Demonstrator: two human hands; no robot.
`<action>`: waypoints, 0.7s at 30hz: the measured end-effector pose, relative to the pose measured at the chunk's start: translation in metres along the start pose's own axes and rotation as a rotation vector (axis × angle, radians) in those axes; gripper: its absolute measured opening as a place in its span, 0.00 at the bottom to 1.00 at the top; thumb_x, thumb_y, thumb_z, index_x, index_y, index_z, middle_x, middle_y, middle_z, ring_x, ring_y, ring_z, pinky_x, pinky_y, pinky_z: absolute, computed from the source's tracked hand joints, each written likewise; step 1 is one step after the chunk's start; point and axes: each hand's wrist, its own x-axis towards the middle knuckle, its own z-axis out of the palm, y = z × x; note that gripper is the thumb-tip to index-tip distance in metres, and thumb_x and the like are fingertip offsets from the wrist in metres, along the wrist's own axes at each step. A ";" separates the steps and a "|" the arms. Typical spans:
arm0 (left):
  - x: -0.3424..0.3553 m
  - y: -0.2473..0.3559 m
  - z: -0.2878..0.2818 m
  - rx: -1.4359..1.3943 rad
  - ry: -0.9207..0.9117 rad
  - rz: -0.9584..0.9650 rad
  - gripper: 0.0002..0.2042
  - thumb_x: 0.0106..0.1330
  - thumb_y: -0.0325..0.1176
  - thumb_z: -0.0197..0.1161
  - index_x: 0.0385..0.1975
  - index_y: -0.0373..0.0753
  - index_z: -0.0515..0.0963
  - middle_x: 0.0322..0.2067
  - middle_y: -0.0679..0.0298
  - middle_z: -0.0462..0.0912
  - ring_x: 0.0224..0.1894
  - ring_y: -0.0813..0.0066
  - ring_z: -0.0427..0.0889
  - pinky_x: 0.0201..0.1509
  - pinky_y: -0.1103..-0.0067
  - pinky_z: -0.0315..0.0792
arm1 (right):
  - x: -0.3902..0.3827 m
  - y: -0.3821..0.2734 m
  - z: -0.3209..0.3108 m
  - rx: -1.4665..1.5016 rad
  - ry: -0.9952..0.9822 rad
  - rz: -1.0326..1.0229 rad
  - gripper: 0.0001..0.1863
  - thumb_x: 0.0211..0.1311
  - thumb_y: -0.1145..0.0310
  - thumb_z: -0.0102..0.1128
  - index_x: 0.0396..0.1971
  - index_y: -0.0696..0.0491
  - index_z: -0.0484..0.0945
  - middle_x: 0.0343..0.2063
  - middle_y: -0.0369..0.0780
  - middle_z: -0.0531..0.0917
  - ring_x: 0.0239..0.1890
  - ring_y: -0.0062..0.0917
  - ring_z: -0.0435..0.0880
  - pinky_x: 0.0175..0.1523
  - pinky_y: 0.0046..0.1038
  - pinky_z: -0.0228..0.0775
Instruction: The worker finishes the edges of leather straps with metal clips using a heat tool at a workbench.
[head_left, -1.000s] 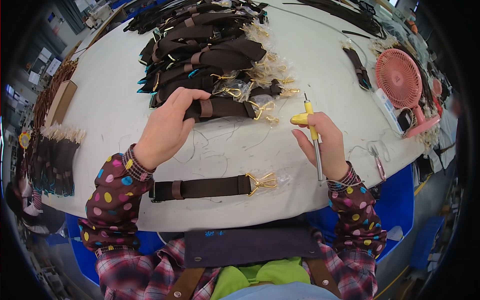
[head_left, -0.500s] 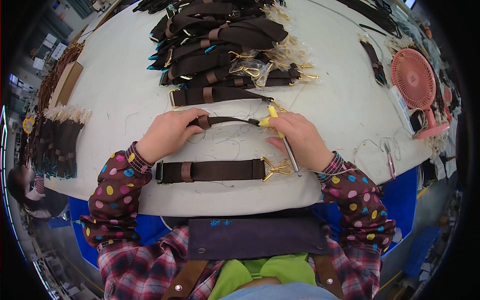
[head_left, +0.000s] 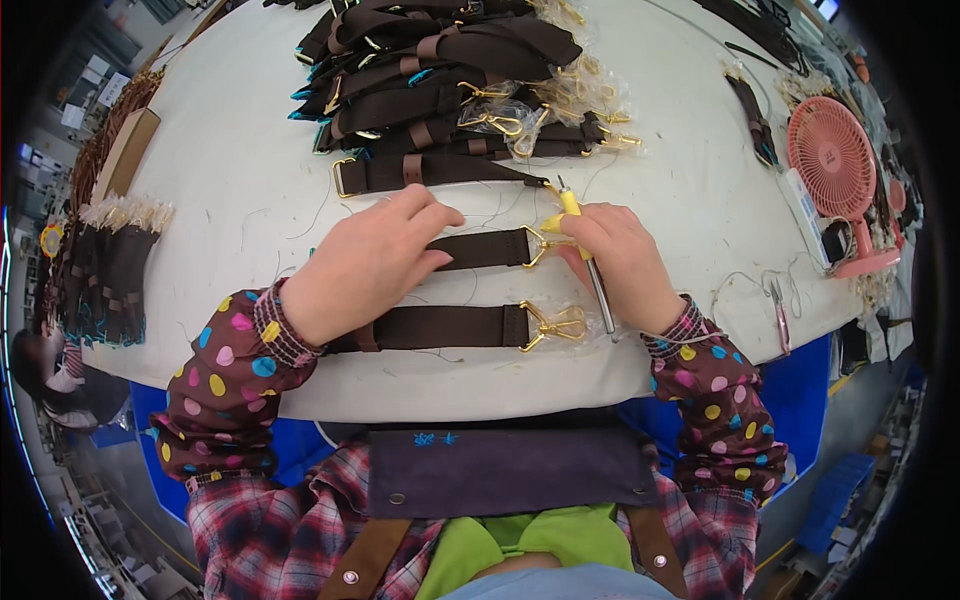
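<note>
My left hand [head_left: 365, 265] rests over a dark brown strap [head_left: 480, 250], fingers loosely curved apart, touching its upper surface; the strap's left end is hidden beneath it. My right hand [head_left: 625, 270] grips a pen-shaped tool [head_left: 600, 297] with a yellow body and steel shaft, beside that strap's gold clasp [head_left: 530, 248]. Nearer me lies a second strap [head_left: 440, 326] with a brown loop and a plastic-wrapped gold clasp [head_left: 550, 325]. Above my hands is another strap [head_left: 370, 172] with a gold buckle at its left end.
Piled straps [head_left: 440, 50] cover the table's far middle [head_left: 240, 120]. At left are a cardboard box [head_left: 120, 150] and bundled straps [head_left: 110, 280]. At right stand a pink fan [head_left: 830, 160] and a white power strip [head_left: 800, 210], near pink snips [head_left: 780, 315]. A person [head_left: 60, 390] is at far left.
A strap came off the pile toward me and now lies flatter. My left hand has loosened its grip on it; my right hand moved left with the tool to its clasp.
</note>
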 end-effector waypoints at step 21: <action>0.043 -0.004 0.045 -0.448 -0.091 -0.089 0.15 0.53 0.30 0.67 0.37 0.37 0.70 0.32 0.63 0.76 0.30 0.70 0.78 0.34 0.76 0.73 | 0.006 -0.004 0.021 0.117 -0.003 -0.070 0.12 0.51 0.73 0.62 0.37 0.51 0.73 0.28 0.36 0.77 0.39 0.29 0.77 0.51 0.33 0.64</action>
